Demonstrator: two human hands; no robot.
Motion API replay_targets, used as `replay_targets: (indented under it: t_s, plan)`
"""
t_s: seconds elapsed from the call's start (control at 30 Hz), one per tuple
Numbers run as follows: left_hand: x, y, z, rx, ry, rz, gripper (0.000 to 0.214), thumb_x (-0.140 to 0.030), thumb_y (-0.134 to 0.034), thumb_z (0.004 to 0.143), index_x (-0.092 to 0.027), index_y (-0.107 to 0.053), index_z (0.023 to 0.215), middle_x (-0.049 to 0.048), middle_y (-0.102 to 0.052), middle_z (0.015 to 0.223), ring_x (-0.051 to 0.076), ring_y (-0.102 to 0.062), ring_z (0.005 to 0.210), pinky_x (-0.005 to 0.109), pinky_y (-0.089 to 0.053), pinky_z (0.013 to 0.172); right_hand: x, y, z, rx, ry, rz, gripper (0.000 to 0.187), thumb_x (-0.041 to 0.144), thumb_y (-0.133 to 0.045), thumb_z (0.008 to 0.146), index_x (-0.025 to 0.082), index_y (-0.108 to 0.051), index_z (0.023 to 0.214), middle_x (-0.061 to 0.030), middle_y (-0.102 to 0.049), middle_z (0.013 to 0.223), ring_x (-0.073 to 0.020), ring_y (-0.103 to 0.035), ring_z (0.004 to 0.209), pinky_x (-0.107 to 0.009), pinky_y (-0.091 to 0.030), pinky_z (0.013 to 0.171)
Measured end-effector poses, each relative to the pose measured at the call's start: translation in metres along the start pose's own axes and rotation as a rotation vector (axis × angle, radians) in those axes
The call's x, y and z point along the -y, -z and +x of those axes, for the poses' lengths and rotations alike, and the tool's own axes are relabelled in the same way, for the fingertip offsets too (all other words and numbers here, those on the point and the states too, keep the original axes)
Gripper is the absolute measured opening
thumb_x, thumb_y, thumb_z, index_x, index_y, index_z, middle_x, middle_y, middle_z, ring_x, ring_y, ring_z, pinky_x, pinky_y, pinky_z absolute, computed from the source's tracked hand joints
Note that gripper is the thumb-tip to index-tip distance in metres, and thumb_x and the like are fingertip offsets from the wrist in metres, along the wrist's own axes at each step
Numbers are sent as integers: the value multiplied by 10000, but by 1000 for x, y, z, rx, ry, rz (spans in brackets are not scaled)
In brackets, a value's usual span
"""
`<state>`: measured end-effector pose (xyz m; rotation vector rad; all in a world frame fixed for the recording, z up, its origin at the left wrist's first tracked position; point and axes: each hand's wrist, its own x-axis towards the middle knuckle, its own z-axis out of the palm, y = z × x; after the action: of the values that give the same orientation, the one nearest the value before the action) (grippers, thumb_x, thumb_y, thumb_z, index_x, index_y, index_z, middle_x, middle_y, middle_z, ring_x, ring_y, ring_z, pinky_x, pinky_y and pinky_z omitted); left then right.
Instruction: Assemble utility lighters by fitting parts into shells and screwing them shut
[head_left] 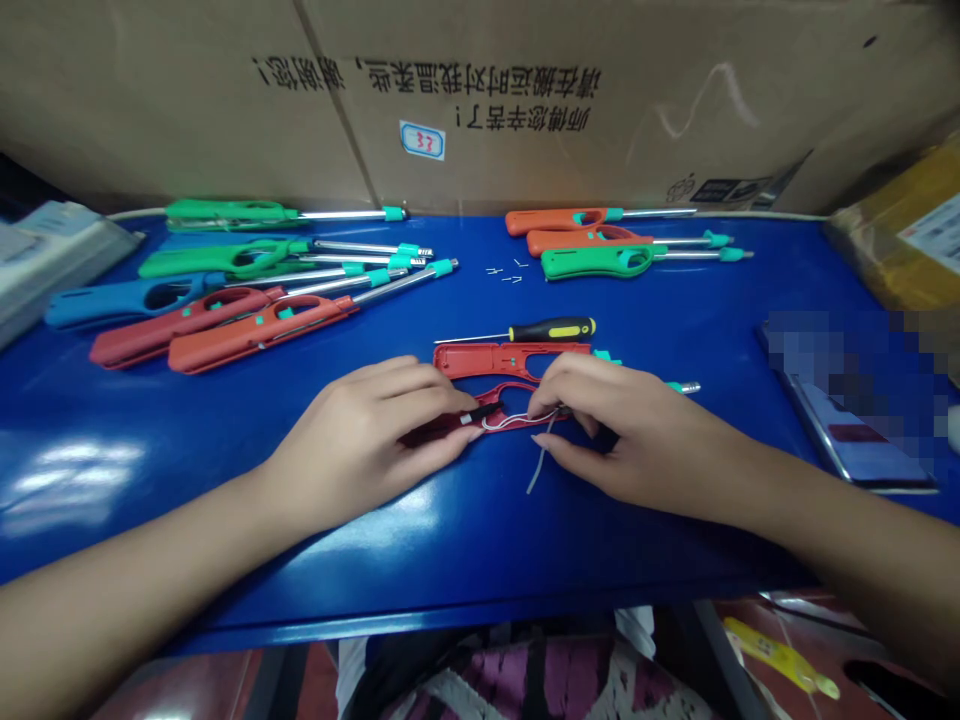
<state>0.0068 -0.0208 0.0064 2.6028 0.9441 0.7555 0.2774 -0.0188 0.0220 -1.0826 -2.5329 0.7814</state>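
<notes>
Handling red casing (pixel 516 426), sticker (pixel 422 140) reading "33"

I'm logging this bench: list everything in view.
Casing halves: two, red, centre
Wires: count unclear, pale, right fingertips
Small piece: one, black, left fingertips
Metal tube: one, silver, centre right
Screwdriver: one, black and yellow, centre
Metal bits: several, silver, back
Lighters: at least nine, mixed, back left and right
Carton: one, brown, back
Taped box: one, brown, right
Phone: one, bluish, right
White object: one, white, left
Table: one, blue, centre
Floor item: one, yellow, lower right
Clothes: some, purple, bottom
Left hand: one, bare, left
Right hand: one, bare, right
</notes>
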Motion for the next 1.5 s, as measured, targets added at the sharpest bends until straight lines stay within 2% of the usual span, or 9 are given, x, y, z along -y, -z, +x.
replay_targets:
  t_s: [0.2, 0.47, 0.7, 0.9, 0.97, 1.07, 1.23, 1.37, 1.5]
  plan:
    - [2, 16, 3, -40, 84, 38, 180, -221, -634, 940, -158, -719, 1085, 68, -732, 1002, 186, -678, 912, 307, -544, 821, 0, 0, -1, 22, -17, -39, 159, 229, -593, 952, 229, -637, 1105, -46, -649, 1070, -167, -585, 851, -295, -421, 669]
    - [9, 34, 6, 127, 242, 235, 239, -285, -571, 866, -173, -682, 1046, 75, -713, 1049, 283, -654, 1002, 453, -537, 896, -1, -3, -2, -1, 3, -92, 179, 244, -583, 957, 225, -625, 1130, -51, -654, 1066, -176, -598, 859, -301, -440, 664]
    - [14, 36, 2, 178, 316, 234, 255, -354, -561, 903, -179, -654, 1064, 76, -695, 1038, 263, -662, 946, 410, -528, 817, 2, -4, -2, -35, 19, -96, 160, 231, -603, 940, 227, -624, 1098, -35, -651, 1019, -158, -583, 793, -290, -442, 639]
    - [26, 34, -3, 179, 313, 178, 233, -371, -535, 979, -197, -671, 1052, 56, -692, 998, 210, -654, 872, 344, -511, 756, -6, 1, 5, -242, 1, -75, 94, 193, -580, 942, 212, -657, 994, -11, -615, 871, -122, -528, 656, -275, -426, 602]
    - [27, 35, -2, 173, 313, 178, 227, -366, -549, 975, -196, -671, 1062, 55, -691, 1016, 215, -657, 892, 356, -523, 788, -14, 10, 6, -331, -35, -118, 81, 198, -594, 920, 210, -666, 955, -6, -603, 834, -117, -493, 598, -281, -399, 561]
    - [20, 36, 0, 131, 287, 208, 228, -346, -558, 973, -179, -669, 1083, 75, -685, 1070, 242, -651, 982, 394, -526, 879, -26, 26, 5, -383, -90, -261, 91, 184, -597, 862, 209, -674, 904, -15, -624, 840, -130, -510, 598, -297, -396, 570]
    - [5, 31, 3, 76, 154, 163, 195, -297, -537, 1001, -182, -686, 1050, 66, -684, 1040, 222, -633, 967, 376, -520, 874, -33, 43, 0, -256, -191, -346, 148, 238, -592, 840, 220, -690, 950, -30, -625, 915, -152, -544, 652, -325, -433, 616]
    - [0, 20, 1, 73, 72, 98, 176, -262, -560, 1003, -179, -695, 1079, 67, -681, 1024, 211, -622, 923, 361, -519, 811, -32, 44, -3, -177, -226, -342, 201, 340, -638, 860, 249, -693, 1031, -31, -611, 989, -152, -552, 669, -335, -444, 626]
    - [-1, 11, -1, 52, 21, 48, 180, -209, -574, 1002, -188, -686, 1142, 62, -682, 1037, 202, -619, 945, 351, -517, 822, -37, 40, -4, -96, -230, -315, 196, 370, -659, 875, 274, -699, 1042, -34, -606, 1081, -156, -565, 721, -326, -456, 635]
